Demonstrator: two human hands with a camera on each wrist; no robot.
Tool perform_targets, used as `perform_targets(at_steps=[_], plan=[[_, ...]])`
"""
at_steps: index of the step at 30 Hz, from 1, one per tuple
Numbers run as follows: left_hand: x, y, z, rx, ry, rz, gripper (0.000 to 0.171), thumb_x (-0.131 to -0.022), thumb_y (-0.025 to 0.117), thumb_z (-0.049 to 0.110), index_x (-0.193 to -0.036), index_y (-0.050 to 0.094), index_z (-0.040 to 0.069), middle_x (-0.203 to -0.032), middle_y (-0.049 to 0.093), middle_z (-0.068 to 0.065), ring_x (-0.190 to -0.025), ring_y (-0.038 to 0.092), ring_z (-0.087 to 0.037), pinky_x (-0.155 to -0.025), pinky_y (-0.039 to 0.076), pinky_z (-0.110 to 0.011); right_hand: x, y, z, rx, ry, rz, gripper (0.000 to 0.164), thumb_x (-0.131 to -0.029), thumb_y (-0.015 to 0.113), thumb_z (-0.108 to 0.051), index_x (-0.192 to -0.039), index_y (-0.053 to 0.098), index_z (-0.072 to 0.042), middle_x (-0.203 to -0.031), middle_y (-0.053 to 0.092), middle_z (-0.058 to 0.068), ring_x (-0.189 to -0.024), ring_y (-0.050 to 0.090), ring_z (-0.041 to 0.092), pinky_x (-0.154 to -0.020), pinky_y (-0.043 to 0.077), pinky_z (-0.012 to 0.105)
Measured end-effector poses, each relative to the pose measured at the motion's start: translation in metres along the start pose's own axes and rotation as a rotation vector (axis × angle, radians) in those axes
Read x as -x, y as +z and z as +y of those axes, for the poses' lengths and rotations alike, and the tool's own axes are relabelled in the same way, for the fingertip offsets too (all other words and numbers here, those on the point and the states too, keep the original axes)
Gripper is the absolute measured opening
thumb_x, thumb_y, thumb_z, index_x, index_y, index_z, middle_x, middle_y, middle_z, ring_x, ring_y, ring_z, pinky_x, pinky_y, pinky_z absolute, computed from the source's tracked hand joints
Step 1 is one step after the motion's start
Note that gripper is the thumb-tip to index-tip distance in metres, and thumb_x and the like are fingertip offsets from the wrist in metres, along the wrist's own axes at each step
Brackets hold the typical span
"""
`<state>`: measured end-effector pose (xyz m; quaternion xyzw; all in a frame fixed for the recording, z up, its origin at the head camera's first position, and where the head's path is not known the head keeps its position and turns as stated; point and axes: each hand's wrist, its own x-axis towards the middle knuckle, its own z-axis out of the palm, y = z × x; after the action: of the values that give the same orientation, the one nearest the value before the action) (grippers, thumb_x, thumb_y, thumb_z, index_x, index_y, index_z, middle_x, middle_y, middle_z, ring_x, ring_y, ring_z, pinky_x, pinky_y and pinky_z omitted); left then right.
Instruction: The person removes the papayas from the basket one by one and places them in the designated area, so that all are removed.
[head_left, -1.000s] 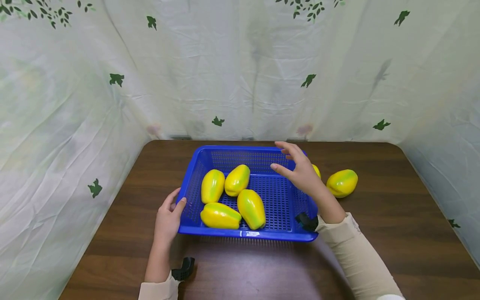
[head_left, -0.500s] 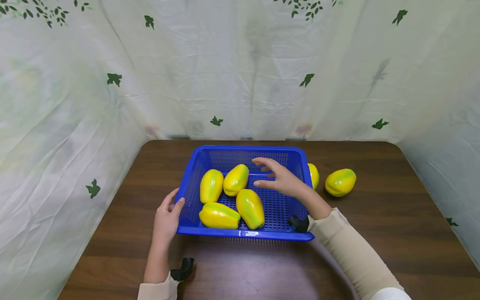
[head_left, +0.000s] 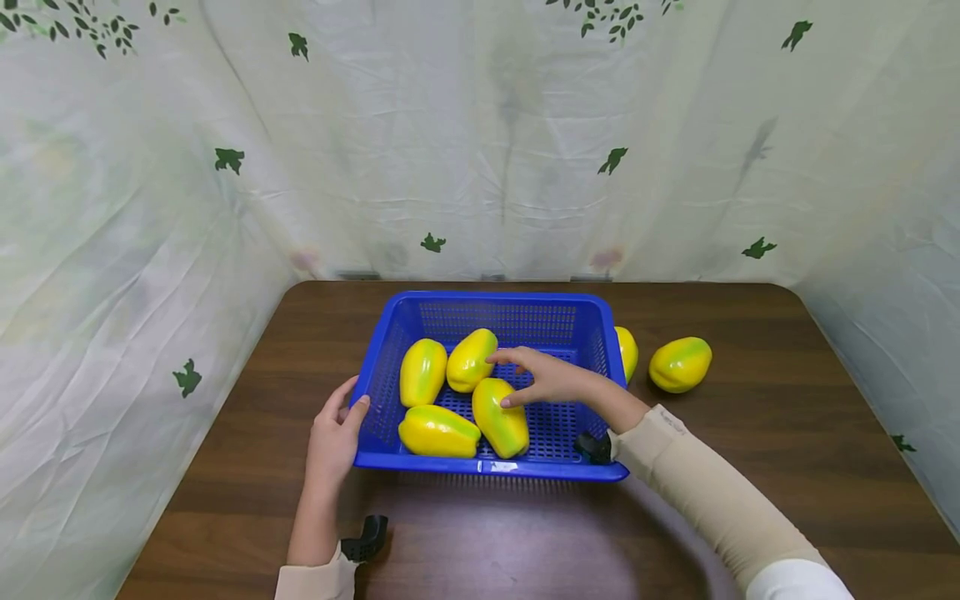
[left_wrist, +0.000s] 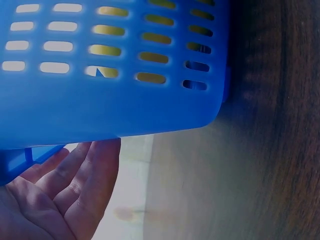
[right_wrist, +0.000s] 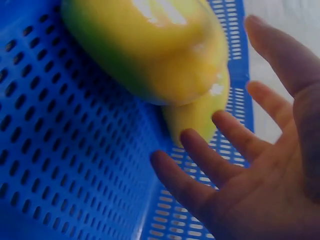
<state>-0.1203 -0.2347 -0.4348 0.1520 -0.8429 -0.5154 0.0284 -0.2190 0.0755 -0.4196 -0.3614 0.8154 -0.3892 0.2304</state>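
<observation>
A blue perforated basket (head_left: 491, 469) sits on a dark wooden table (head_left: 750, 467) and holds several yellow-green fruits. My right hand (head_left: 519, 380) reaches into it with fingers spread. Its thumb is at the front-right fruit (head_left: 501, 421) and its index tip is by the back-middle fruit (head_left: 469, 361). The right wrist view shows the open palm (right_wrist: 250, 175) just off a fruit (right_wrist: 150, 45), holding nothing. My left hand (head_left: 337, 429) rests against the basket's front-left corner, thumb on the rim. Its fingers (left_wrist: 75, 185) lie straight along the outer wall (left_wrist: 110, 105).
Two more yellow-green fruits lie on the table right of the basket. One (head_left: 680, 364) is in full view and one (head_left: 627, 350) is half hidden behind the basket wall. A leaf-print curtain (head_left: 480, 150) closes the back and both sides.
My right hand has moved from above the basket's back-right rim down and left into the basket, onto the fruits. The left hand and the basket have stayed put.
</observation>
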Motion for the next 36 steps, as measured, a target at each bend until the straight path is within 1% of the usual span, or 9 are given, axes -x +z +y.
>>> perform_targets(at_steps=[3,6,10,15,18,22,28,32,36], plan=[[0.0003,0.0000,0.0000,0.007,0.003,-0.001,0.050,-0.092,0.044,0.043,-0.136,0.040,0.019,-0.099,0.058,-0.018,-0.081,0.057,-0.027,-0.067,0.049,-0.034,-0.0012,0.0030,0.0016,0.042,-0.008,-0.073,0.064,-0.081,0.067,-0.031,-0.135,0.038,-0.012,-0.135,0.037,0.006,-0.122,0.034,0.025,-0.096,0.032,0.040],[0.0005,0.0000,-0.0001,0.008,0.009,-0.002,0.050,-0.092,0.044,0.043,-0.136,0.040,0.018,-0.099,0.059,-0.018,-0.080,0.058,-0.027,-0.066,0.049,-0.035,-0.0019,0.0050,0.0024,0.077,0.016,-0.127,0.064,-0.081,0.067,-0.032,-0.135,0.039,-0.015,-0.135,0.035,0.006,-0.122,0.033,0.022,-0.097,0.030,0.038],[0.0001,-0.0002,0.0002,0.004,0.013,-0.003,0.050,-0.092,0.044,0.042,-0.136,0.040,0.018,-0.099,0.058,-0.018,-0.080,0.058,-0.027,-0.065,0.049,-0.033,-0.0025,0.0062,0.0036,0.070,0.059,-0.173,0.066,-0.079,0.068,-0.034,-0.136,0.037,-0.019,-0.136,0.033,0.006,-0.123,0.031,0.022,-0.099,0.028,0.039],[-0.0002,-0.0002,0.0001,0.001,0.013,-0.002,0.050,-0.092,0.044,0.041,-0.136,0.039,0.017,-0.098,0.058,-0.018,-0.081,0.057,-0.027,-0.066,0.049,-0.033,-0.0032,0.0071,0.0035,0.029,0.082,-0.230,0.069,-0.077,0.071,-0.032,-0.136,0.036,-0.021,-0.138,0.032,0.004,-0.122,0.031,0.019,-0.099,0.027,0.039],[-0.0001,-0.0002,-0.0001,-0.001,0.011,-0.003,0.050,-0.092,0.044,0.041,-0.136,0.039,0.018,-0.098,0.058,-0.018,-0.081,0.057,-0.027,-0.066,0.049,-0.034,-0.0030,0.0071,0.0018,0.008,0.098,-0.249,0.069,-0.076,0.072,-0.029,-0.135,0.036,-0.022,-0.138,0.031,0.002,-0.121,0.032,0.018,-0.100,0.026,0.038],[0.0001,-0.0005,0.0001,-0.001,0.004,-0.006,0.050,-0.092,0.043,0.042,-0.136,0.039,0.018,-0.098,0.057,-0.018,-0.080,0.056,-0.027,-0.065,0.049,-0.033,-0.0023,0.0065,-0.0004,0.002,0.112,-0.260,0.069,-0.076,0.072,-0.027,-0.135,0.036,-0.024,-0.138,0.031,0.001,-0.120,0.033,0.018,-0.100,0.026,0.040],[-0.0001,-0.0007,0.0006,0.006,0.006,-0.006,0.050,-0.092,0.044,0.042,-0.136,0.039,0.018,-0.098,0.057,-0.018,-0.080,0.056,-0.027,-0.065,0.049,-0.032,-0.0016,0.0050,-0.0007,-0.002,0.102,-0.248,0.069,-0.076,0.073,-0.024,-0.134,0.037,-0.023,-0.137,0.032,0.001,-0.118,0.033,0.018,-0.099,0.027,0.039],[-0.0003,-0.0002,0.0001,0.005,0.012,-0.003,0.051,-0.092,0.044,0.042,-0.136,0.039,0.017,-0.098,0.057,-0.018,-0.080,0.056,-0.027,-0.065,0.048,-0.032,0.0000,0.0029,0.0000,-0.025,0.094,-0.209,0.068,-0.075,0.073,-0.024,-0.134,0.037,-0.025,-0.137,0.032,0.002,-0.117,0.035,0.017,-0.097,0.030,0.038],[-0.0004,0.0001,-0.0008,0.005,0.013,-0.003,0.051,-0.092,0.043,0.043,-0.136,0.039,0.017,-0.098,0.058,-0.018,-0.080,0.056,-0.027,-0.064,0.049,-0.031,0.0029,-0.0007,0.0006,-0.064,0.089,-0.151,0.067,-0.076,0.072,-0.023,-0.133,0.038,-0.028,-0.137,0.030,0.001,-0.115,0.036,0.017,-0.094,0.033,0.037]])
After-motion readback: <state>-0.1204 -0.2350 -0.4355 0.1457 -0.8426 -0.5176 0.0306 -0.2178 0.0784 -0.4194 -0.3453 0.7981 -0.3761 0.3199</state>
